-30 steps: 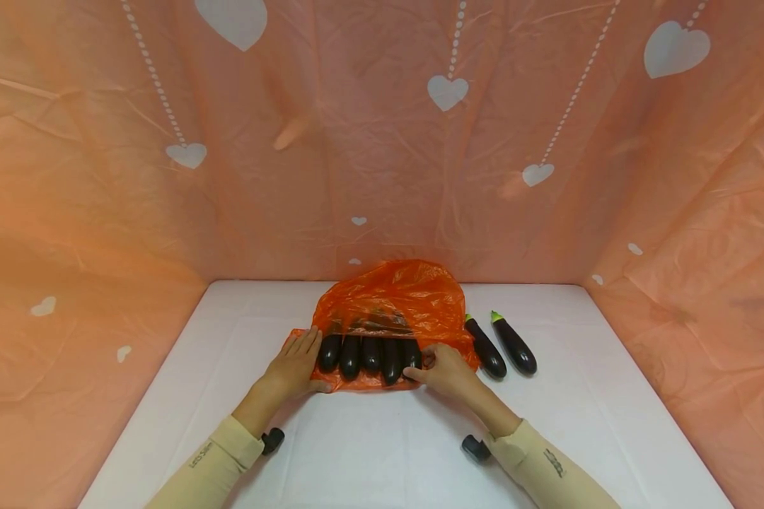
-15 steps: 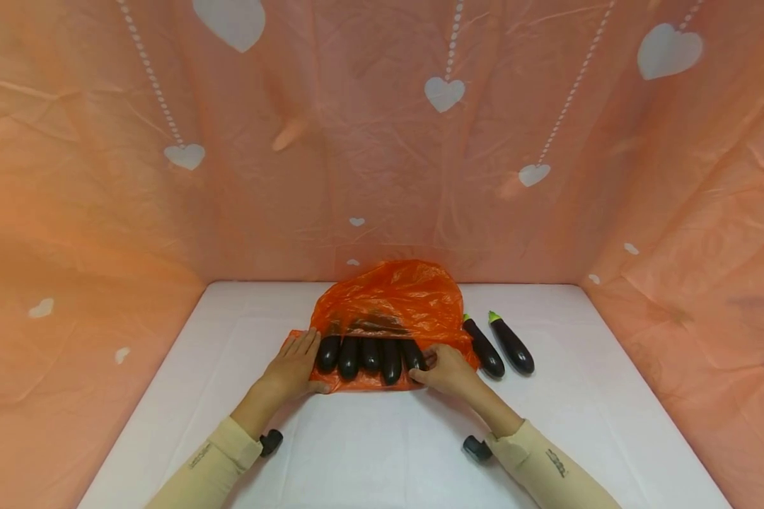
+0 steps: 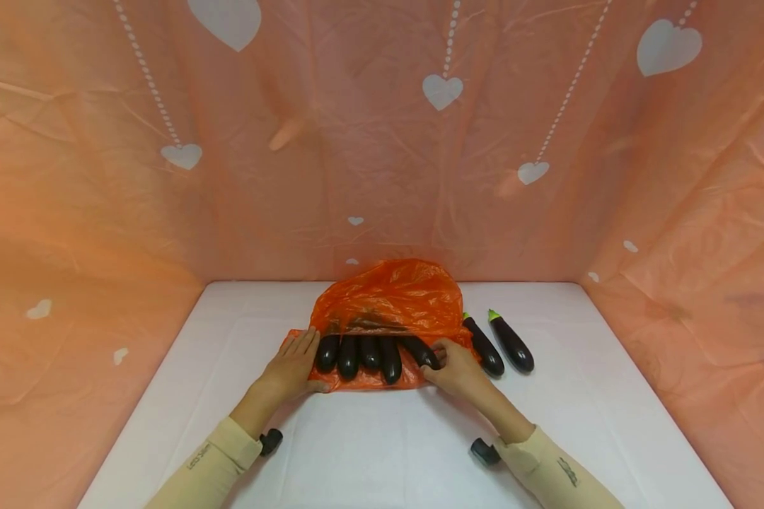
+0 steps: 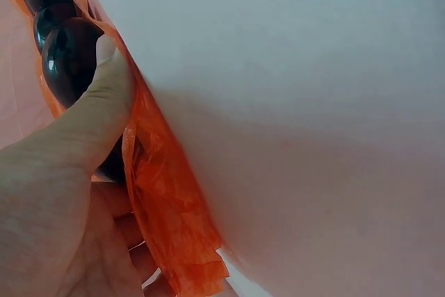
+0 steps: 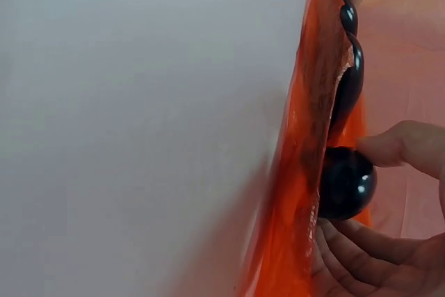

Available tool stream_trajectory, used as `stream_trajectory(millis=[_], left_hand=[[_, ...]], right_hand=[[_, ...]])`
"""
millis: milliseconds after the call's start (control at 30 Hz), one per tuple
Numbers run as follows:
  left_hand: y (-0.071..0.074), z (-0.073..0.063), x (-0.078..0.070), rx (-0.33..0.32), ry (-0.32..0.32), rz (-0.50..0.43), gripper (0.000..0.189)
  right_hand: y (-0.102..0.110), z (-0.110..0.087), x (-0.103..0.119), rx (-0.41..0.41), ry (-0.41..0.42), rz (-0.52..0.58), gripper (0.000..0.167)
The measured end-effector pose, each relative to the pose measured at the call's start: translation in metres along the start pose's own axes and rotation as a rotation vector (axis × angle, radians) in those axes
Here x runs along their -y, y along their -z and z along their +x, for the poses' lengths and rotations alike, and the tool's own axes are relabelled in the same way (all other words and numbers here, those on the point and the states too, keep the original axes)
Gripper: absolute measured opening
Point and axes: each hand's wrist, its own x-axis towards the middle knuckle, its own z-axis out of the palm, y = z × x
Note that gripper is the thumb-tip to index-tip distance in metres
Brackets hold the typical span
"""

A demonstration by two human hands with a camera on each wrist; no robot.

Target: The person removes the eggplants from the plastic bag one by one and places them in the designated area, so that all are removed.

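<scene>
Several dark, glossy eggplants (image 3: 370, 353) lie side by side in an orange plastic bag (image 3: 401, 297), blunt ends toward the person and far ends under the film. My left hand (image 3: 291, 369) rests on the bag's left side with fingers straight, beside the leftmost eggplant (image 3: 327, 355); in the left wrist view its thumb (image 4: 104, 95) lies over the bag's edge near an eggplant. With thumb and fingers, my right hand (image 3: 453, 369) grips the blunt end of the rightmost bagged eggplant (image 3: 418, 350), which slants to the right. The right wrist view shows that eggplant's round end (image 5: 348, 184) between thumb and fingers.
Two loose eggplants (image 3: 512, 345) with green stem ends lie right of the bag, one close against it. The white table (image 3: 356, 452) meets an orange curtain (image 3: 382, 177) with white hearts at the back and sides.
My right hand has moved slightly right, drawing the blunt end of the rightmost bagged eggplant away from its neighbour, so it now slants. The left hand stays in place.
</scene>
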Motion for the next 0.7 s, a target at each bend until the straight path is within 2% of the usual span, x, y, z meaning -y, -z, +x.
stream_trajectory(millis=[400,700], left_hand=[[-0.001,0.0,0.0,0.006,0.008,0.008,0.108],[0.0,0.001,0.0,0.013,0.011,-0.003,0.107]], right_hand=[[0.015,-0.012,-0.008,-0.095,0.042,0.005,0.043],[0.03,-0.023,-0.017,-0.115,0.023,0.098,0.039]])
